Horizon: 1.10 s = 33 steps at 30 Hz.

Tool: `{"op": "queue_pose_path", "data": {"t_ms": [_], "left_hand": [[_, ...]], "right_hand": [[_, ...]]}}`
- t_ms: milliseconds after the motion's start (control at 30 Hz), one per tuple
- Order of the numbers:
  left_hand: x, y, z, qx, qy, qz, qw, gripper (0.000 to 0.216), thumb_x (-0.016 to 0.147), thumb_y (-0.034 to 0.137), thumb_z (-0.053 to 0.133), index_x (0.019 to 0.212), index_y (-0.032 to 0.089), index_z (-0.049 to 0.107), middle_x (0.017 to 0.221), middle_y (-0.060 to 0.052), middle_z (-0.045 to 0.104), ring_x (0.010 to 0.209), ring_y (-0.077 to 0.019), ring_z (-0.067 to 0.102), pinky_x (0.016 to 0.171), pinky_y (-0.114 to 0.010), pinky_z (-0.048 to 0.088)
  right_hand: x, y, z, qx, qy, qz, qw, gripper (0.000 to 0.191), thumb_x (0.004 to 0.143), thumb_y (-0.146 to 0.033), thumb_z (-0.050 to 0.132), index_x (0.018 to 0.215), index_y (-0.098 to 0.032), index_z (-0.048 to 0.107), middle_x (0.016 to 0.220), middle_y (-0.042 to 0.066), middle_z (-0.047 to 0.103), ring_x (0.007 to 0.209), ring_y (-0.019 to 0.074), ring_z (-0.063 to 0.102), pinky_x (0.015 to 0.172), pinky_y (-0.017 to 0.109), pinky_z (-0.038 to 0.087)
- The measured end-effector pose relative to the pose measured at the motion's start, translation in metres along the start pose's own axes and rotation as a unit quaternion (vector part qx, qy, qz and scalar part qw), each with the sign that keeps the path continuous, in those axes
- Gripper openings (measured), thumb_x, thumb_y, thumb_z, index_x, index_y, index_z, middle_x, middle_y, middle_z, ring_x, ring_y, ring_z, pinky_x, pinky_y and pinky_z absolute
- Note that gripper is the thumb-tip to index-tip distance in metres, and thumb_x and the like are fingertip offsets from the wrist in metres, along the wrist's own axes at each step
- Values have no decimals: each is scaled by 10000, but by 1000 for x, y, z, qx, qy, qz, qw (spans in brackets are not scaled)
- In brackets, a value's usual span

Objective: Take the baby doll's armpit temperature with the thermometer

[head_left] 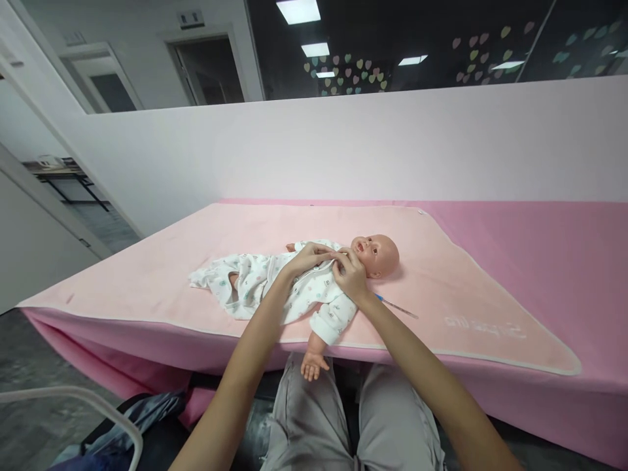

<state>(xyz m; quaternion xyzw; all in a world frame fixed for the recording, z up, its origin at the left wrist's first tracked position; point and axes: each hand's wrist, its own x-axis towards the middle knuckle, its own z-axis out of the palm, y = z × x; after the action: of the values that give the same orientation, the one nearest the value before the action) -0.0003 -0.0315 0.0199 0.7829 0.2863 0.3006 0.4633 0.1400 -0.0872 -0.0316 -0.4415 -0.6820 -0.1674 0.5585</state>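
A baby doll (383,254) lies on its back with its head to the right, wearing a white patterned romper (309,288). At the romper's neckline, just below the chin, my left hand (314,255) and my right hand (350,273) meet. The fingers of both are bent and pinch the cloth; the exact spot between the fingertips is partly hidden. One doll arm (314,358) hangs over the near table edge, palm up. Beside my right forearm lies a thin stick with a blue end (396,305), partly covered by the arm.
A peach mat (490,288) with a white border lies over the pink tablecloth (540,255). Behind stands a white wall (343,150) with dark glass above. At lower left are a curved pale tube (73,392) and dark fabric (147,418). My legs are under the near edge.
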Motion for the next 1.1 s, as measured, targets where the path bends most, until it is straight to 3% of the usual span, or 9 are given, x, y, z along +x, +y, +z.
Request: {"op": "queue_pose_path", "data": {"t_ms": [133, 233, 633, 800, 1100], "left_hand": [[-1, 3, -2, -10, -44, 11, 999, 370, 737, 408, 602, 912, 96, 696, 632, -29, 607, 637, -130, 526, 573, -222, 391], [-2, 5, -4, -19, -67, 14, 997, 372, 695, 355, 659, 964, 99, 683, 745, -56, 661, 779, -172, 572, 705, -255, 428], [3, 0, -3, 2, -60, 27, 998, 225, 730, 260, 604, 871, 113, 698, 815, -64, 683, 801, -173, 582, 758, -272, 432], [1, 2, -4, -16, -48, 42, 998, 156, 683, 162, 621, 819, 105, 675, 787, -45, 664, 792, -156, 561, 750, -254, 422], [-2, 8, -2, -38, -34, 40, 998, 147, 663, 95, 590, 795, 111, 652, 771, -35, 635, 786, -148, 544, 754, -256, 414]], "right_hand": [[1, -1, -1, -4, -9, 19, 1000, 178, 817, -142, 430, 901, -188, 581, 864, 51, 586, 803, 155, 555, 725, 267, 478], [2, -2, -2, -14, -22, 27, 999, 140, 820, -163, 437, 878, -183, 563, 824, 47, 581, 774, 161, 540, 719, 277, 468], [2, -5, 3, -61, -14, 77, 995, 150, 818, -198, 436, 870, -159, 571, 766, 43, 556, 688, 153, 516, 668, 271, 431], [2, -5, 1, -15, -21, 53, 998, 135, 817, -185, 424, 810, -172, 558, 687, 16, 511, 644, 140, 477, 642, 258, 421], [-1, -6, 1, 59, -4, 32, 998, 229, 781, -87, 373, 889, -173, 555, 807, 55, 579, 796, 167, 534, 727, 292, 456]]}}
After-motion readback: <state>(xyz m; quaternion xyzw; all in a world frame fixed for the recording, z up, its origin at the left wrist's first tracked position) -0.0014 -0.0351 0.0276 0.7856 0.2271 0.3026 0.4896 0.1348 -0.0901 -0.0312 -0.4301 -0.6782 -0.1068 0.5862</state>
